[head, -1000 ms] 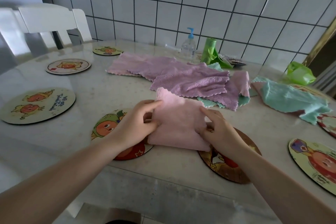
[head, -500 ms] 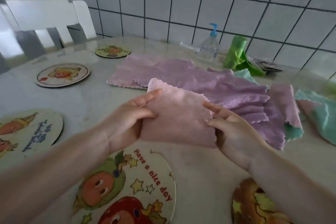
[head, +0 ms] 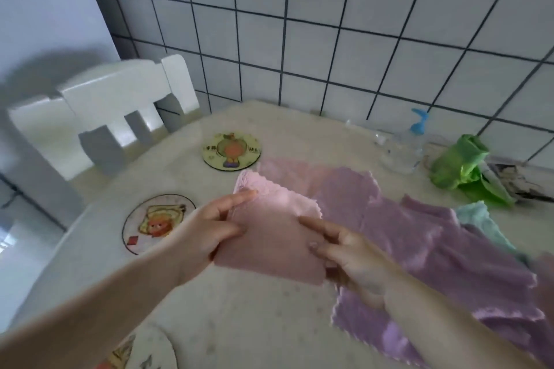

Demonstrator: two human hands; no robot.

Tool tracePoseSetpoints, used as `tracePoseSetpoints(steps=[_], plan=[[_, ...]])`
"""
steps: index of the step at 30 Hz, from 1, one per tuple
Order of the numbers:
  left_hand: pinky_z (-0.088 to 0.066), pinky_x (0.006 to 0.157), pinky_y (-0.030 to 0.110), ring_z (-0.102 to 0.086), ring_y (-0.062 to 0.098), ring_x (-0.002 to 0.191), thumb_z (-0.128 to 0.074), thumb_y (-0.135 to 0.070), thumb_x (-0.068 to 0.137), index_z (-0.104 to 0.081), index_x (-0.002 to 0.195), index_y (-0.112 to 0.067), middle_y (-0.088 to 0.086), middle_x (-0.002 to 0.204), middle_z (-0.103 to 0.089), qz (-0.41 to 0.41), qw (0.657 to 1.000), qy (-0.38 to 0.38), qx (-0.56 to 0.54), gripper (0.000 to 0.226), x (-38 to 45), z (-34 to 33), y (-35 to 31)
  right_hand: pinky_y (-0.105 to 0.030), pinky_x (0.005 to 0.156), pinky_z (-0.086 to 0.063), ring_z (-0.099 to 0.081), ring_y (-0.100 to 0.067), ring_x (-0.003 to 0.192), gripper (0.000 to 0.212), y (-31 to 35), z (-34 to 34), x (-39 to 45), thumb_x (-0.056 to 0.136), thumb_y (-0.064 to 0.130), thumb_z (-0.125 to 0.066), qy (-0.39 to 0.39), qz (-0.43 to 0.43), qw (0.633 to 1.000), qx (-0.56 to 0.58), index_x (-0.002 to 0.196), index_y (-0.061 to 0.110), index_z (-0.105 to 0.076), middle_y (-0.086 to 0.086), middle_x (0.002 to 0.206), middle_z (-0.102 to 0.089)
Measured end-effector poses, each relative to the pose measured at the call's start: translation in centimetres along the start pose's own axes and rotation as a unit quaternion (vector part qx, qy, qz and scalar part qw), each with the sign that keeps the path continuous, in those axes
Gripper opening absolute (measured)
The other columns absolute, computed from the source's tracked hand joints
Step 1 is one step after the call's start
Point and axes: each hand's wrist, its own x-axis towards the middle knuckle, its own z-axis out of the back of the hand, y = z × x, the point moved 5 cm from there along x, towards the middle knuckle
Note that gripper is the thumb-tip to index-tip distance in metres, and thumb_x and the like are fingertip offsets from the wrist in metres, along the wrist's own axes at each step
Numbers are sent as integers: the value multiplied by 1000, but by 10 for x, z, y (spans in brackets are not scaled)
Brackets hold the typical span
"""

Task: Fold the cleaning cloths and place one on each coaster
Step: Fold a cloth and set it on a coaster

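Observation:
I hold a folded pink cloth point(head: 269, 231) lifted above the table between both hands. My left hand point(head: 204, 234) pinches its left edge, thumb on top. My right hand point(head: 347, 255) grips its right edge. To the left lies a round coaster point(head: 150, 223) with an orange cartoon figure, and a second coaster point(head: 231, 150) sits farther back. A third coaster's edge point(head: 147, 350) shows at the bottom. Unfolded purple cloths point(head: 434, 249) spread over the table on the right, with a teal cloth point(head: 476, 219) partly under them.
A clear pump bottle point(head: 404, 147) with a blue top stands by the tiled wall. A crumpled green bag point(head: 461, 168) lies right of it. A white chair back point(head: 105, 117) stands at the table's far-left edge.
Both hands carried the folded pink cloth up and leftward across the table, from near the front coasters toward the far-left ones. The view swung left with them.

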Motion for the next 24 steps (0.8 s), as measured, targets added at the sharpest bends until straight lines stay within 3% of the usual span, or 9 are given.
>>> tracePoseSetpoints(steps=[2,4,6,9,13,16,19,22,24], plan=[[-47,77,19,-60,3,92,-49,14,83,-62,109,-36,-7,112,-64,-27,996,-10,83,58,16,28,-15,-17,47,-43,-49,-9,55,41,18,-12,23,89,7,-59,-30,35,994,-96,117,36,-59,1,79,-58],[-45,88,20,-57,1,102,-52,10,83,-57,109,-42,-6,122,-59,-49,981,-2,187,58,36,53,-28,-20,63,-47,-53,-7,65,52,35,-27,48,84,10,-65,-44,71,978,-191,122,43,-53,0,86,-57],[-37,101,22,-49,6,118,-53,5,82,-50,120,-37,-7,133,-49,-65,955,15,289,57,61,75,-37,-17,70,-44,-52,0,65,60,51,-39,73,82,11,-66,-65,92,959,-260,133,37,-45,2,89,-55],[-29,99,19,-39,14,127,-46,6,79,-40,138,-24,-6,137,-39,-49,921,22,385,67,98,101,-45,-10,73,-46,-56,-3,76,68,71,-54,112,84,10,-63,-81,70,942,-317,142,28,-32,0,114,-53],[-23,103,22,-34,19,132,-47,-14,76,-34,142,-19,5,147,-35,-33,910,53,410,67,140,127,-45,-46,86,-52,-58,-20,86,78,75,-72,160,83,7,-59,-55,42,940,-334,147,23,-19,0,134,-39],[-23,100,19,-36,18,130,-48,-31,62,-36,141,-14,7,145,-36,-43,915,60,396,81,177,146,-43,-36,88,-51,-54,-18,91,75,81,-74,195,86,1,-55,-69,27,946,-315,148,20,-17,4,133,-32],[-23,95,13,-38,13,124,-48,-29,61,-38,139,-10,3,139,-39,-62,926,52,369,81,212,159,-46,-32,80,-48,-51,-13,82,76,87,-69,235,85,-5,-54,-77,27,951,-298,147,15,-17,-4,140,-30],[-26,90,2,-42,11,118,-47,-45,53,-45,133,-5,-1,128,-44,-109,930,46,349,90,245,172,-44,-24,64,-49,-50,-9,73,74,81,-61,266,87,-5,-52,-81,12,953,-293,147,18,-17,-4,130,-37],[-29,96,8,-44,13,119,-45,-46,54,-48,131,-3,6,130,-50,-123,923,51,361,88,263,180,-36,-16,58,-48,-50,-6,69,71,75,-57,279,88,-4,-49,-91,4,958,-274,147,20,-19,-4,118,-39]])
